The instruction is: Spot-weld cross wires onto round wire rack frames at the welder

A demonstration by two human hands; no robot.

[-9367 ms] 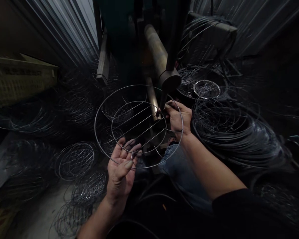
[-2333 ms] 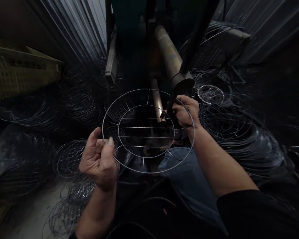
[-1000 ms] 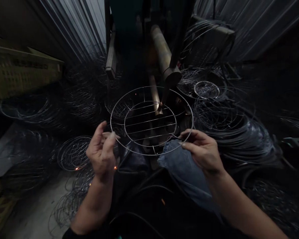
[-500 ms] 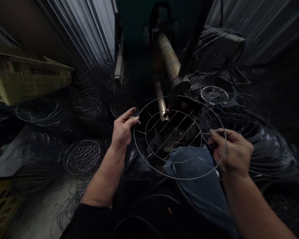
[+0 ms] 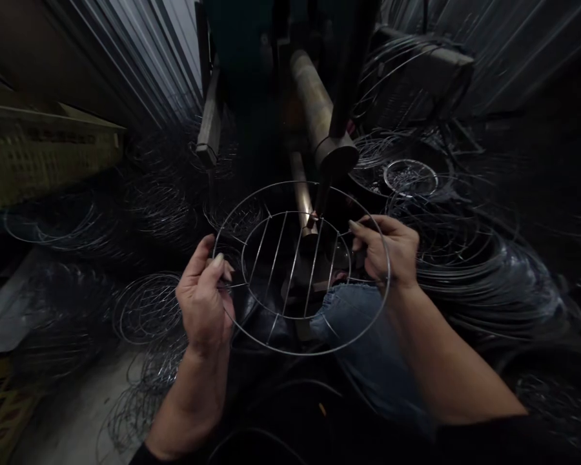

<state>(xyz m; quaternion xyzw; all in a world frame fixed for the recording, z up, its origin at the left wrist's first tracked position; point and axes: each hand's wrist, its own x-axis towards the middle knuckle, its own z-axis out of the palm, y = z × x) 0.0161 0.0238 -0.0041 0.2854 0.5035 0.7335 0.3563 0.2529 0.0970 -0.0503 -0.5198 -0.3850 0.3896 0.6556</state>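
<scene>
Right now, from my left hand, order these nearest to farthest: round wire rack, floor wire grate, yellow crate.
1. Round wire rack: its left rim is pinched in the left hand.
2. Floor wire grate: just left, lower.
3. Yellow crate: far upper left.

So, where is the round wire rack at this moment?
The round wire rack is at the centre of the head view, held between the left hand and the right hand, its far part at the welding tip.

Left hand and right hand grip a round wire rack under the welder tip
</scene>
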